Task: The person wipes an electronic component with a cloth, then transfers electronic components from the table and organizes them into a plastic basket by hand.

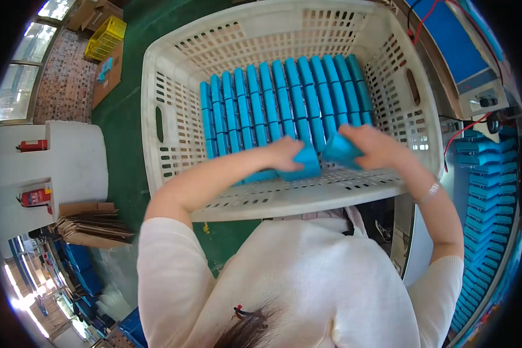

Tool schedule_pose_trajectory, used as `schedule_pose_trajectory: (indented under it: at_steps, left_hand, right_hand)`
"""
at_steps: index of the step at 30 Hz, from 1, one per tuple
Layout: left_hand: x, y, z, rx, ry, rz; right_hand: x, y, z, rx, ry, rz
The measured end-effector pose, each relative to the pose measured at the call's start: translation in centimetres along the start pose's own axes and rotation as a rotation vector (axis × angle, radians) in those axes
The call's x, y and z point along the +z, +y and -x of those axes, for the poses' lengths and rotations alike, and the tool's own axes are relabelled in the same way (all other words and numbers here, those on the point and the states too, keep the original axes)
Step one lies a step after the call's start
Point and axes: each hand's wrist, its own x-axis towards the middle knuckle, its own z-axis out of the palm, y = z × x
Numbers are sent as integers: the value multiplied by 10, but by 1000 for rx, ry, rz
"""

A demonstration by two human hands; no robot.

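A large off-white plastic basket (284, 206) with slotted walls sits in front of me. Rows of blue rectangular blocks (264, 95) stand packed side by side inside it; their exact kind cannot be made out. Near the basket's front wall, my left hand (285, 155) is closed around a blue block (307, 165). Just to the right, my right hand (380, 149) grips another blue block (340, 152), which is tilted. The two held blocks are close to each other, in front of the packed rows. Both hands are slightly blurred.
More blue blocks (486, 223) are lined up along the right side. A power socket (486, 101) with red and black wires is near the basket's right edge. Flattened cardboard (93, 226), fire extinguishers (35, 198) and a yellow crate (106, 37) are on the left.
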Motion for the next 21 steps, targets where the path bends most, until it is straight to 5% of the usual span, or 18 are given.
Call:
schedule_pose_trajectory:
  at_steps: [4, 9, 11, 13, 17, 21]
  left_hand:
    - [57, -12, -16, 77, 54, 3]
    - [80, -23, -37, -45, -122, -188]
    - [66, -24, -25, -30, -186, -183]
    - [89, -41, -24, -59, -328, -255]
    - [80, -47, -37, 11, -649, -408]
    - [6, -2, -29, 54, -552, -309]
  right_hand:
    - [27, -14, -42, 183, -618, 291]
    - [109, 60, -74, -242, -496, 245]
    - [112, 43, -95, -44, -743, 238]
    - [143, 59, -107, -298, -728, 313]
    - [134, 46, -103, -12, -818, 352]
    - [99, 23, -109, -38, -695, 451]
